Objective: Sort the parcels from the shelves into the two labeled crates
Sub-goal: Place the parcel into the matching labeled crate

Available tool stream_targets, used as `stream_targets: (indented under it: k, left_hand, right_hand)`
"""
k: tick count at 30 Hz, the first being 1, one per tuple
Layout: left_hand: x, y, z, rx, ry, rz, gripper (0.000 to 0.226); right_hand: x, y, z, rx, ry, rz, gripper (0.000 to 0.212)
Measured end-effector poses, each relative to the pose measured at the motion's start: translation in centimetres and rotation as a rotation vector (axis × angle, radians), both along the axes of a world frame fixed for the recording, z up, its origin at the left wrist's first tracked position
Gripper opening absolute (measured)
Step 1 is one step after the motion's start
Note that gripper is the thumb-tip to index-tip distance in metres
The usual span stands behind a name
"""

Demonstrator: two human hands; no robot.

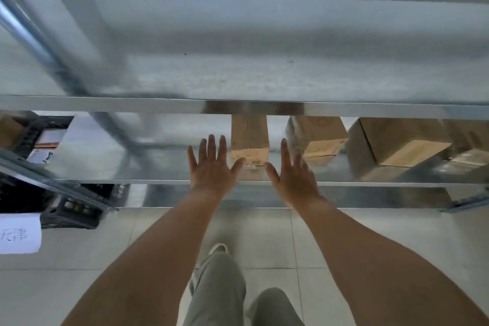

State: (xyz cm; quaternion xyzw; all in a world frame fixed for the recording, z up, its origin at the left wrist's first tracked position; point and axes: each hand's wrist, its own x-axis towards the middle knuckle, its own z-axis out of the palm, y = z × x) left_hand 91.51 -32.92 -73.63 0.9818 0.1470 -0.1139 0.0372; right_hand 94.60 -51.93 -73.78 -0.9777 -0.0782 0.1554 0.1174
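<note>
- Both hands reach toward the middle shelf [132, 167] with fingers spread and straight; the left hand [213, 167] and right hand [292, 174] hold nothing yet.
- They flank a narrow cardboard parcel [250, 137] standing between them; the left thumb looks to be just at its near corner.
- At least two more parcels, a middle box [316, 135] and a larger box [397, 143], wait further right on the same shelf.
- A black crate [71, 209] at far left, near a paper label [19, 234], already seems to hold some items.
- Judging from this, sorting is under way with several parcels left.
</note>
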Motion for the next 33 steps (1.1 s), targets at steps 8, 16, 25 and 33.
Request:
stream_targets:
  k: [8,16,25,33]
  left_hand:
    - [8.2,2.1,-12.3,-0.202,-0.135,0.088,0.084]
    - [10.3,0.7,-17.9,-1.092,-0.475,0.268,0.061]
    - [9.3,1.1,-19.2,-1.534,-0.573,0.159,0.035]
    - [9.4,1.1,-19.7,-1.564,-0.587,0.132,0.042]
  right_hand:
    - [8.6,4.0,-12.2,0.393,-0.087,-0.195,0.094]
    - [10.6,5.2,-18.3,0.953,-0.146,-0.276,0.062]
    - [11.3,3.7,-20.0,1.269,0.055,-0.058,0.064]
    - [12.3,3.1,-21.7,1.281,0.010,0.031,0.070]
